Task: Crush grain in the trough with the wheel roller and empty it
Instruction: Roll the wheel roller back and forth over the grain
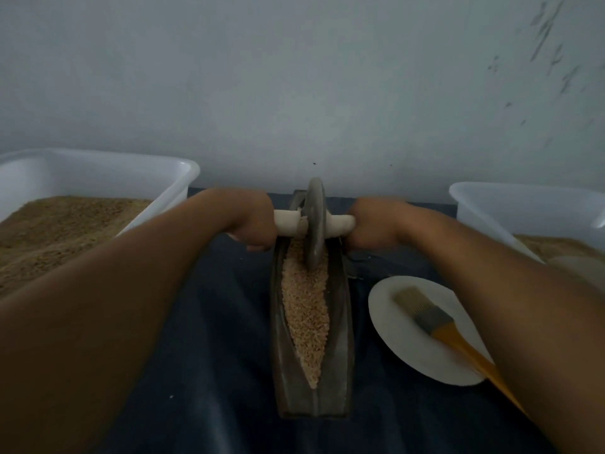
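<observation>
A long, narrow metal trough (340, 339) lies on the dark cloth, running away from me. Pale grain (306, 306) fills its groove. The grey wheel roller (315, 224) stands upright in the grain at the trough's far end, on a pale axle handle (340, 224) that crosses the trough. My left hand (250, 221) grips the handle's left end. The right end is gripped by my right hand (373, 224). Both arms reach forward on either side of the trough.
A white tub (176, 178) with brown grain stands at the left; another white tub (474, 201) with grain stands at the right. A white plate (389, 322) right of the trough carries a brush (435, 319) with an orange handle. A grey wall rises close behind.
</observation>
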